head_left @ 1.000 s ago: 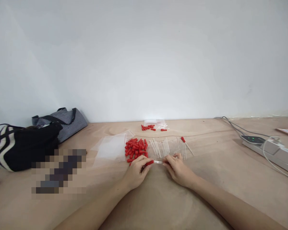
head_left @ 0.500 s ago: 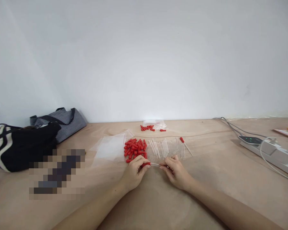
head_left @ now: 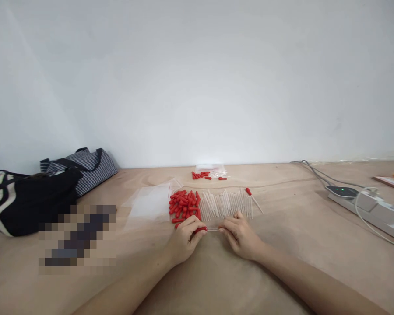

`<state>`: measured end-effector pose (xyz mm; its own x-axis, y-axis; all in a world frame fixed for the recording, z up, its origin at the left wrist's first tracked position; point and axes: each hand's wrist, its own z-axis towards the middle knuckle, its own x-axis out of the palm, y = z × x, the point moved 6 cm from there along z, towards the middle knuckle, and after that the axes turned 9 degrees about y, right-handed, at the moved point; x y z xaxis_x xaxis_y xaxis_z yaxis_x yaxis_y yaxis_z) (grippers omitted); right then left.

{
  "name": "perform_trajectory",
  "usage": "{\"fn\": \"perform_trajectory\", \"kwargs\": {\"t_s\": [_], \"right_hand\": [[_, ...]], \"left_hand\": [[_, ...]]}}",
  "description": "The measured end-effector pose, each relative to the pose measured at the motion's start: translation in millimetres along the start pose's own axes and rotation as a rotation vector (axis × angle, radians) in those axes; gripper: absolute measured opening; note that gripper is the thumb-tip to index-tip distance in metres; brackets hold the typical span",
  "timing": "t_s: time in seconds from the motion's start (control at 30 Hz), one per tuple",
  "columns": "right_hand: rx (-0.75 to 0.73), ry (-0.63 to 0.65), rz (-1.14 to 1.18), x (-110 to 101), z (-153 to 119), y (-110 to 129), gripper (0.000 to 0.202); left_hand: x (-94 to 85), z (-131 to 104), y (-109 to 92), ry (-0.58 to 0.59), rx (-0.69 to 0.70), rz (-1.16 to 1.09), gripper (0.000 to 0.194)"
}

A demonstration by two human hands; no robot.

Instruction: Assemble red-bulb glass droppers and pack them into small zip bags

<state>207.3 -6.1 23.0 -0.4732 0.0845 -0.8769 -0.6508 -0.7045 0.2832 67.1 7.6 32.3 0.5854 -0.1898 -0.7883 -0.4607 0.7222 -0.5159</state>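
My left hand [head_left: 187, 238] pinches a red rubber dropper bulb [head_left: 202, 229] between thumb and fingers. A thin clear dropper tube [head_left: 212, 229] runs from the bulb's mouth to my right hand [head_left: 238, 236], which is closed on its other end. How deep the tube sits in the bulb I cannot tell. Just beyond my left hand lies a heap of red bulbs [head_left: 184, 203]. Right of it, many clear tubes [head_left: 225, 203] lie side by side in a row. One dropper with a red bulb on its tube [head_left: 257, 204] rests at the row's right end.
Clear plastic bags [head_left: 151, 200] lie left of the heap. Farther back are a few more red bulbs [head_left: 201, 175] and a small bag [head_left: 211, 168] with tubes. Dark bags [head_left: 36, 197] stand at left; a white power strip [head_left: 371, 214] with cables lies at right.
My two hands have shifted slightly toward me. The tube and bulb between them now lie in a straighter, more level line.
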Motion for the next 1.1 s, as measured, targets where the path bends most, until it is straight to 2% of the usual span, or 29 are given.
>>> {"fn": "perform_trajectory", "kwargs": {"t_s": [0.23,0.53,0.93,1.1], "right_hand": [[0.020,-0.009,0.013,3,-1,3,0.019],[0.084,0.003,0.055,4,2,3,0.019],[0.135,0.054,0.163,11,7,3,0.025],[0.101,0.118,0.124,-1,6,0,0.021]], "left_hand": [[1.4,1,0,0.005,0.015,0.031,0.020],[1.9,3,-5,-0.006,0.043,0.265,0.013],[3.2,3,-7,0.007,0.031,0.271,0.015],[2.1,5,-1,0.005,0.011,0.269,0.011]]}}
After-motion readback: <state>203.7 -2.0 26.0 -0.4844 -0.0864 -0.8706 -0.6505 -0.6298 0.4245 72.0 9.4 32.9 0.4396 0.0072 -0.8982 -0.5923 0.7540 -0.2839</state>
